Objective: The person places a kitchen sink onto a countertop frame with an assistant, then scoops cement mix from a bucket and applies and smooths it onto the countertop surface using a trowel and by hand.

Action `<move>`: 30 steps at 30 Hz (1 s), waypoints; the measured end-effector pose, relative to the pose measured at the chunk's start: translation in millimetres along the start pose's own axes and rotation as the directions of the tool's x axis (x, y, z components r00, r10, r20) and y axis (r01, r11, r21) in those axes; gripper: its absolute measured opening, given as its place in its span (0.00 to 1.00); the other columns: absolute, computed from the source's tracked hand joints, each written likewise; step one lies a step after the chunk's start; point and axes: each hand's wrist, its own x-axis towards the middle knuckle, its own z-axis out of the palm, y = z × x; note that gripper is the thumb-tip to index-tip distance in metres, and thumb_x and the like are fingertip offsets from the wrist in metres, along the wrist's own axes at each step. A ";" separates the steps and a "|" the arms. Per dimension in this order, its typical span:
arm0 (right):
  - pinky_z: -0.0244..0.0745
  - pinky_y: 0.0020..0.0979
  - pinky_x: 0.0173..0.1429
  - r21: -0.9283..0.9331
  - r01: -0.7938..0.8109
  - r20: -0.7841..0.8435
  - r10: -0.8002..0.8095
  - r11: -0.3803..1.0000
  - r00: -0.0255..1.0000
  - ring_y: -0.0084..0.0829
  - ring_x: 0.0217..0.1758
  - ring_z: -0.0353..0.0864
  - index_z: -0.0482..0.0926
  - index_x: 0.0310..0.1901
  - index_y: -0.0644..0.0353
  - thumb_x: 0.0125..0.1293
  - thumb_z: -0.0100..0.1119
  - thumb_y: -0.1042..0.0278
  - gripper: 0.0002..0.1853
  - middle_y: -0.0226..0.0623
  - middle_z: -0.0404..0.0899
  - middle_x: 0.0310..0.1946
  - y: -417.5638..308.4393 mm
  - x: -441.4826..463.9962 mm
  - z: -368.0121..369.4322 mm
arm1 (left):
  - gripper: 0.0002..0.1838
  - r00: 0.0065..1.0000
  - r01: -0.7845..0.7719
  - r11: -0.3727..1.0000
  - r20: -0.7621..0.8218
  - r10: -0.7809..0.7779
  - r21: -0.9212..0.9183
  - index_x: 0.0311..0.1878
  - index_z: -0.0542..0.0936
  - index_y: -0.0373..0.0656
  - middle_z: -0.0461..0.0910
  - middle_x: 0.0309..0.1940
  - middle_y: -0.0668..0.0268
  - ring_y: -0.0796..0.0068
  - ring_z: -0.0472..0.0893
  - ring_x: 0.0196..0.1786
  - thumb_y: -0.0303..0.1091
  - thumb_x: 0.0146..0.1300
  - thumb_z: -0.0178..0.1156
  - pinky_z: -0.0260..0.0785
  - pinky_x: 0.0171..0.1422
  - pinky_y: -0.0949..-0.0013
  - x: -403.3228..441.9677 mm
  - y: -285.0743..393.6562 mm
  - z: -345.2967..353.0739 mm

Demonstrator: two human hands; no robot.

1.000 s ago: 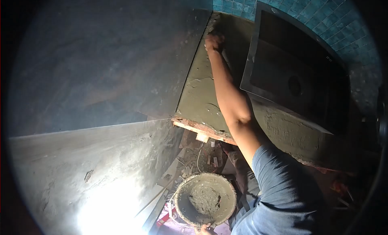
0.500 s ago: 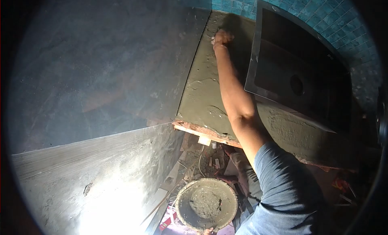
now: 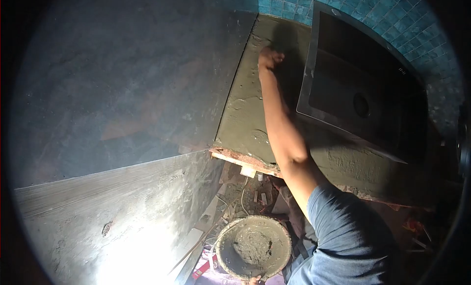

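My right arm reaches out over a counter spread with wet grey mortar (image 3: 245, 116). My right hand (image 3: 270, 58) is closed low over the mortar's far end, left of the sink; whatever is in its fingers is hidden. Near me is a round basin (image 3: 225, 270) partly filled with mortar (image 3: 252, 243). Fingers of my left hand (image 3: 254, 279) are curled over its near rim; the rest of that hand is out of the picture.
A dark sink (image 3: 333, 96) borders the mortar on the right. To the left stands a large dark slab (image 3: 127, 84) above a rough plastered wall (image 3: 132, 201). Blue tiles (image 3: 287, 3) cover the back wall. Debris (image 3: 260, 198) litters the floor below the counter's broken edge (image 3: 245, 160).
My right hand has shifted slightly toward me across the mortar, and its wrist has turned. The basin with my left hand appears a little farther right.
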 end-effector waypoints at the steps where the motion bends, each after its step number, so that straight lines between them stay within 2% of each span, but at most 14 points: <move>1: 0.69 0.52 0.52 0.063 -0.072 0.072 0.068 0.995 0.995 0.49 0.50 0.79 0.87 0.43 0.50 0.66 0.55 0.59 0.13 0.44 0.84 0.44 0.5 -14.8 -24.9 | 0.37 1.000 0.000 1.000 -0.001 0.000 -0.008 0.70 0.61 0.48 0.78 0.33 0.61 0.71 0.79 0.31 0.20 0.56 0.60 0.76 0.32 0.65 0.9 -2.8 1.8; 3: 0.64 0.60 0.60 0.228 -0.169 0.197 0.125 0.959 0.972 0.56 0.58 0.75 0.88 0.45 0.51 0.68 0.52 0.59 0.15 0.47 0.84 0.49 -8.7 -17.0 -41.6 | 0.38 1.000 0.000 1.000 0.012 0.000 -0.014 0.71 0.60 0.49 0.78 0.34 0.61 0.70 0.79 0.31 0.21 0.56 0.60 0.76 0.33 0.65 2.9 -4.1 1.4; 5: 0.64 0.62 0.60 0.290 -0.094 0.318 -0.003 0.952 0.948 0.58 0.57 0.76 0.87 0.46 0.54 0.70 0.51 0.60 0.15 0.50 0.83 0.51 0.1 -8.3 -34.8 | 0.38 1.000 -0.012 1.000 0.017 0.012 0.010 0.71 0.60 0.49 0.78 0.34 0.61 0.70 0.80 0.31 0.21 0.57 0.60 0.76 0.33 0.65 6.8 -6.5 -4.7; 8: 0.73 0.58 0.52 0.078 -0.043 0.254 0.022 0.996 0.967 0.52 0.47 0.83 0.84 0.45 0.58 0.70 0.51 0.61 0.14 0.51 0.84 0.48 -3.2 21.2 11.9 | 0.37 0.999 -0.034 0.998 0.020 0.033 0.052 0.71 0.60 0.47 0.78 0.33 0.61 0.69 0.80 0.32 0.21 0.57 0.59 0.76 0.33 0.65 13.6 -15.4 -12.8; 11: 0.69 0.47 0.39 0.329 -0.255 0.233 0.183 0.909 0.955 0.43 0.37 0.80 0.81 0.42 0.55 0.70 0.50 0.58 0.13 0.44 0.81 0.39 2.5 18.6 16.1 | 0.36 0.999 -0.039 0.998 0.024 0.038 0.040 0.70 0.61 0.46 0.78 0.33 0.61 0.69 0.80 0.32 0.21 0.57 0.59 0.76 0.33 0.65 8.7 -11.9 -5.1; 13: 0.67 0.39 0.31 0.711 -0.490 0.404 0.278 0.505 0.872 0.38 0.30 0.77 0.80 0.40 0.54 0.70 0.50 0.57 0.12 0.39 0.79 0.33 1.2 14.1 11.8 | 0.36 0.999 -0.044 0.998 0.014 0.044 0.037 0.70 0.61 0.46 0.78 0.33 0.61 0.68 0.80 0.31 0.22 0.57 0.60 0.76 0.33 0.65 3.7 -8.7 -4.3; 14: 0.66 0.36 0.27 0.791 -0.612 0.592 0.213 0.031 0.777 0.35 0.26 0.76 0.79 0.39 0.53 0.70 0.49 0.56 0.12 0.36 0.78 0.30 -1.1 12.6 8.2 | 0.33 0.999 -0.052 0.998 0.013 0.052 0.043 0.67 0.63 0.45 0.78 0.32 0.61 0.69 0.80 0.31 0.21 0.57 0.59 0.76 0.33 0.66 2.6 -7.1 -5.3; 15: 0.64 0.32 0.23 0.690 -0.671 0.716 0.113 -0.272 0.689 0.32 0.23 0.75 0.78 0.38 0.53 0.70 0.49 0.55 0.12 0.34 0.77 0.27 -0.6 7.7 4.6 | 0.31 0.998 -0.059 0.997 0.016 0.059 0.047 0.65 0.65 0.44 0.78 0.32 0.61 0.70 0.80 0.30 0.21 0.56 0.59 0.75 0.33 0.66 1.8 -6.4 -4.4; 16: 0.63 0.28 0.19 0.583 -0.717 0.779 0.013 -0.382 0.627 0.29 0.20 0.74 0.77 0.37 0.52 0.70 0.49 0.54 0.12 0.31 0.76 0.24 2.5 -3.3 -11.5 | 0.29 0.998 -0.065 0.997 0.020 0.064 0.049 0.63 0.67 0.43 0.78 0.31 0.62 0.70 0.79 0.30 0.21 0.56 0.59 0.75 0.32 0.67 0.5 -5.6 -2.5; 19: 0.60 0.31 0.16 0.528 -0.834 0.841 -0.039 -0.162 0.540 0.25 0.15 0.68 0.78 0.39 0.50 0.69 0.49 0.53 0.12 0.30 0.73 0.23 22.5 -52.8 -96.2 | 0.22 0.999 -0.031 0.999 0.007 0.032 -0.022 0.55 0.72 0.43 0.78 0.29 0.65 0.73 0.78 0.28 0.20 0.55 0.59 0.73 0.31 0.69 -7.4 1.2 7.7; 23: 0.60 0.28 0.17 0.602 -0.754 0.791 0.071 -0.263 0.607 0.24 0.16 0.69 0.78 0.39 0.49 0.69 0.51 0.52 0.12 0.30 0.75 0.24 17.9 -57.4 -78.0 | 0.19 0.998 -0.057 0.998 -0.004 0.057 0.011 0.51 0.72 0.44 0.76 0.27 0.67 0.75 0.76 0.27 0.22 0.55 0.60 0.69 0.29 0.72 -5.9 7.1 17.2; 26: 0.64 0.27 0.19 0.592 -0.752 0.769 -0.076 -0.291 0.635 0.25 0.18 0.71 0.80 0.41 0.50 0.69 0.52 0.52 0.12 0.30 0.75 0.25 16.4 -57.6 -66.0 | 0.20 0.999 -0.046 0.998 0.004 0.046 0.050 0.52 0.72 0.45 0.77 0.27 0.67 0.75 0.77 0.27 0.23 0.55 0.61 0.69 0.30 0.72 -23.0 17.8 20.0; 28: 0.66 0.28 0.21 0.743 -0.666 0.669 0.046 -0.065 0.742 0.26 0.20 0.73 0.80 0.42 0.51 0.69 0.53 0.53 0.13 0.30 0.75 0.25 10.0 -75.3 -19.1 | 0.22 0.998 -0.022 0.998 0.053 0.019 0.060 0.55 0.70 0.45 0.78 0.31 0.65 0.72 0.78 0.32 0.24 0.56 0.60 0.73 0.34 0.69 -9.5 4.5 6.5; 30: 0.69 0.30 0.23 0.791 -0.469 0.466 0.109 0.392 0.878 0.28 0.23 0.75 0.81 0.43 0.53 0.68 0.54 0.54 0.13 0.31 0.76 0.26 7.1 -68.1 6.0 | 0.23 0.994 -0.068 0.998 0.083 0.069 -0.011 0.55 0.69 0.45 0.78 0.35 0.63 0.71 0.79 0.34 0.24 0.57 0.60 0.74 0.36 0.68 -0.8 -6.8 2.3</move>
